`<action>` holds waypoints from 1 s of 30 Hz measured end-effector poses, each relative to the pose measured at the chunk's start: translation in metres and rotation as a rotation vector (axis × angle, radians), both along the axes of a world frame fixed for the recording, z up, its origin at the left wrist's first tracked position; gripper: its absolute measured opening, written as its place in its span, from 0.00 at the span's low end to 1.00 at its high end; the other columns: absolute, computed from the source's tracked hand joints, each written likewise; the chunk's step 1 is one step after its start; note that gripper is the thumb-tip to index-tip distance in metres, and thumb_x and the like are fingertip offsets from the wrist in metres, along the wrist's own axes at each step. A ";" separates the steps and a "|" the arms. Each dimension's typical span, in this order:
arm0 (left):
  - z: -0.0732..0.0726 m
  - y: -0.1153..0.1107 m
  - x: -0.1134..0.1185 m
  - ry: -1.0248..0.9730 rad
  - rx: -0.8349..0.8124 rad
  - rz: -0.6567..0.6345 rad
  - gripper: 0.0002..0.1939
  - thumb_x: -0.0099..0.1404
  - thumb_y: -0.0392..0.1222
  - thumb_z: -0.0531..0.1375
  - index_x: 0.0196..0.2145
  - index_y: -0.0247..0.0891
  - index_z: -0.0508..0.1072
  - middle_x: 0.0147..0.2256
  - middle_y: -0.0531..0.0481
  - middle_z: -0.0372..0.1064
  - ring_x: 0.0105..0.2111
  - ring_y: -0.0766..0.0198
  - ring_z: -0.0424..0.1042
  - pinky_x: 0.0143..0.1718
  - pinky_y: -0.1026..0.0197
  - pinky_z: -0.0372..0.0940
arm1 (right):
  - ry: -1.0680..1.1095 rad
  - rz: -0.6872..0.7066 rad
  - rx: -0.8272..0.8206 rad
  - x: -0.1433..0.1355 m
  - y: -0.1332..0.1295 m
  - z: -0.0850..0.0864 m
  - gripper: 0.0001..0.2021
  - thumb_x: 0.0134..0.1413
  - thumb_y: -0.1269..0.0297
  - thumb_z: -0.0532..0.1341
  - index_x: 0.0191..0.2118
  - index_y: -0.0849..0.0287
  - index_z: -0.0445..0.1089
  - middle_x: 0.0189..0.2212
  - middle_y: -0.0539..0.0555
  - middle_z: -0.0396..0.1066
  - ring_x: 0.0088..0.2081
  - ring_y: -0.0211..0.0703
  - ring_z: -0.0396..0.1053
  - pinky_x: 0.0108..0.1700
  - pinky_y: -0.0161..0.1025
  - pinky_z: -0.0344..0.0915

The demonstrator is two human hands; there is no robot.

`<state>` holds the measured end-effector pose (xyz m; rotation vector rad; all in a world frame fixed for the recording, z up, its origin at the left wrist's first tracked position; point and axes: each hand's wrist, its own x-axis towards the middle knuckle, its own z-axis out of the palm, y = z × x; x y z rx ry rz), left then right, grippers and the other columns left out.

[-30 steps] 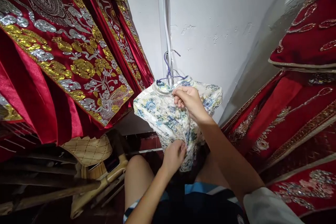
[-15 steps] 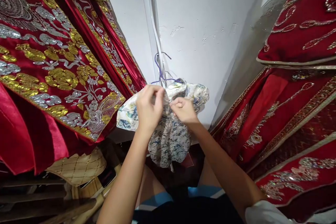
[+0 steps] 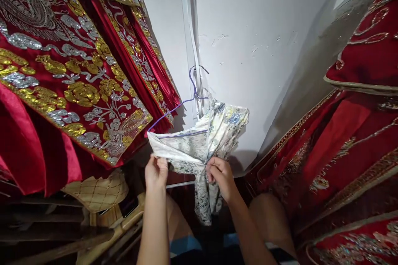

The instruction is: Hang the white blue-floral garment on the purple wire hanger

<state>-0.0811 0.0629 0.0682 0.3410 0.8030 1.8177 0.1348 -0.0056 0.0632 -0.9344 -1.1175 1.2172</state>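
A white floral garment (image 3: 228, 120) with blue and yellow print, maybe a dress or blouse, hangs on a purple wire hanger (image 3: 170, 112). The hanger's left arm is bare, and its lower bar shows through the wide neckline. My left hand (image 3: 156, 170) pinches the fabric below the left end of the hanger. At the middle front, my right hand (image 3: 220, 174) has its fingers closed on the cloth where the neckline edges meet. Bunched fabric droops below between my hands.
Red robes with gold and silver embroidery (image 3: 83, 93) hang on the left, beaded red garments (image 3: 338, 132) on the right. A white pole (image 3: 188, 16) runs up the pale wall (image 3: 242, 16). A wooden chair with a quilted cushion (image 3: 99, 190) stands lower left.
My left hand has moved down and left, drawing the garment's left side off the hanger's arm. My right hand has lowered. The neckline is now spread wide and the hanger more exposed.
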 end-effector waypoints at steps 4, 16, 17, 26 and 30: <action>-0.047 -0.047 0.044 -0.154 -0.129 0.091 0.07 0.70 0.34 0.54 0.33 0.37 0.69 0.27 0.51 0.70 0.28 0.69 0.72 0.35 0.68 0.70 | 0.110 -0.040 -0.041 0.020 -0.025 -0.024 0.08 0.45 0.63 0.60 0.19 0.54 0.64 0.10 0.45 0.58 0.15 0.35 0.52 0.21 0.35 0.47; 0.012 -0.110 0.136 0.613 0.349 -0.383 0.16 0.69 0.53 0.59 0.31 0.38 0.70 0.32 0.48 0.70 0.35 0.61 0.71 0.41 0.59 0.67 | 0.081 -0.011 -0.136 0.054 -0.045 -0.030 0.25 0.51 0.34 0.61 0.34 0.54 0.75 0.32 0.56 0.75 0.40 0.51 0.72 0.42 0.44 0.69; 0.014 -0.119 0.143 0.769 0.386 -0.432 0.15 0.70 0.52 0.58 0.31 0.38 0.73 0.35 0.47 0.72 0.39 0.58 0.72 0.45 0.57 0.68 | 0.171 0.016 -0.172 0.052 -0.048 -0.030 0.29 0.49 0.30 0.59 0.35 0.53 0.75 0.31 0.56 0.75 0.41 0.53 0.73 0.42 0.45 0.70; 0.065 -0.124 0.101 1.149 0.664 -0.361 0.11 0.71 0.44 0.59 0.48 0.43 0.77 0.45 0.43 0.77 0.48 0.54 0.75 0.54 0.51 0.67 | 0.299 0.238 -0.309 0.050 -0.059 0.000 0.31 0.46 0.27 0.56 0.34 0.51 0.76 0.30 0.58 0.77 0.37 0.57 0.76 0.34 0.49 0.73; 0.059 -0.096 0.093 1.168 0.669 -0.704 0.33 0.73 0.63 0.41 0.58 0.41 0.70 0.50 0.38 0.74 0.52 0.51 0.72 0.56 0.49 0.64 | 0.267 0.444 -0.385 0.043 -0.058 0.013 0.22 0.36 0.41 0.70 0.30 0.56 0.75 0.25 0.58 0.76 0.32 0.56 0.76 0.32 0.46 0.71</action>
